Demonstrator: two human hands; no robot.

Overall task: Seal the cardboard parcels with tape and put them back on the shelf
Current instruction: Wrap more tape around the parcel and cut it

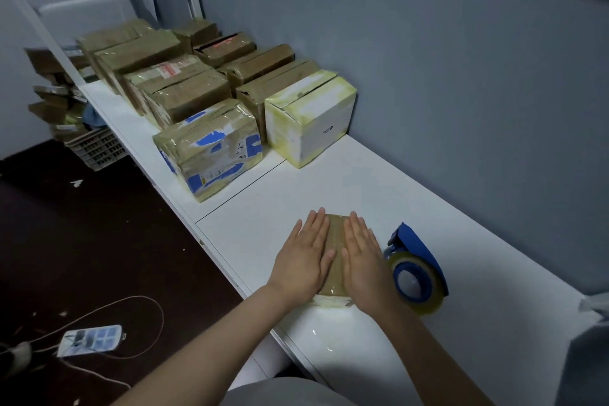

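Parcel (335,241) sits on the white shelf board (428,208) directly in front of me, near the front edge and well apart from the other boxes. Left hand (304,260) and right hand (364,269) lie flat on its top, side by side, with a narrow strip of lid showing between them. Fingers (316,224) are straight and held close together, thumbs toward the middle, nothing pinched. Judgement: the palms are down to rub tape onto the cardboard, so sealing looks nearly done for this one. The exposed strip is brown cardboard under glossy clear film with faint wrinkles; a pale crumpled tape edge shows at the near end. Tape dispenser (413,269), blue body with a clear roll, stands just beside my right hand; whether it touches I cannot tell. Probably parked there for quick reach. Further along the board are two rows of taped parcels (184,99), boxy, shiny, yellowish. The nearest are a blue-marked parcel (211,148) and a white box (309,115). Likely next step: set mine beside those.
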